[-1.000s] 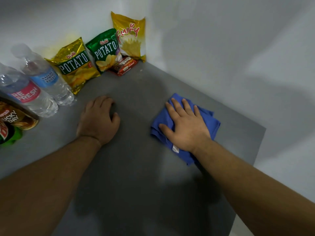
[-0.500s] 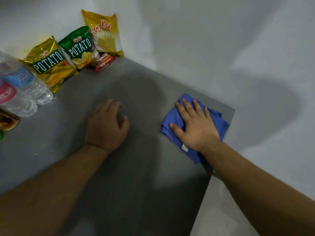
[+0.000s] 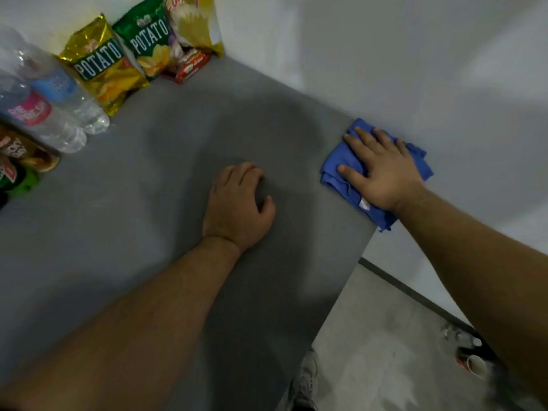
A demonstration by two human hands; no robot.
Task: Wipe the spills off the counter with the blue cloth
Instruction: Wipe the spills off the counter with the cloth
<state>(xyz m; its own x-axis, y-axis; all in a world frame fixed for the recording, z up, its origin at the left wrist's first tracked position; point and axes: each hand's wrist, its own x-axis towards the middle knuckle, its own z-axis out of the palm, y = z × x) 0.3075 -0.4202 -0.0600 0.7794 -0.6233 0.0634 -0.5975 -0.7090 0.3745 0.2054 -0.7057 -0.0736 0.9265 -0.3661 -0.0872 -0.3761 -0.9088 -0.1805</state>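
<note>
Cloth (image 3: 335,161) under flat right grip (image 3: 382,170)

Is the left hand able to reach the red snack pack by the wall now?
Probably yes: the left hand rests free on the counter, and bare surface leads to the red snack pack.

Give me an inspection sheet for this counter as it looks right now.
Surface: grey counter, no clear spill visible.
Job's things: blue cloth bunched at the counter's right edge by the wall, partly overhanging.
Clutter: chip bags, water bottles and a red snack pack at the back left.
Grippers: right hand flat on the cloth; left hand resting on the counter, holding nothing.
Cables: nothing seen.
Surroundings: white walls, floor below right, a shoe.
</note>
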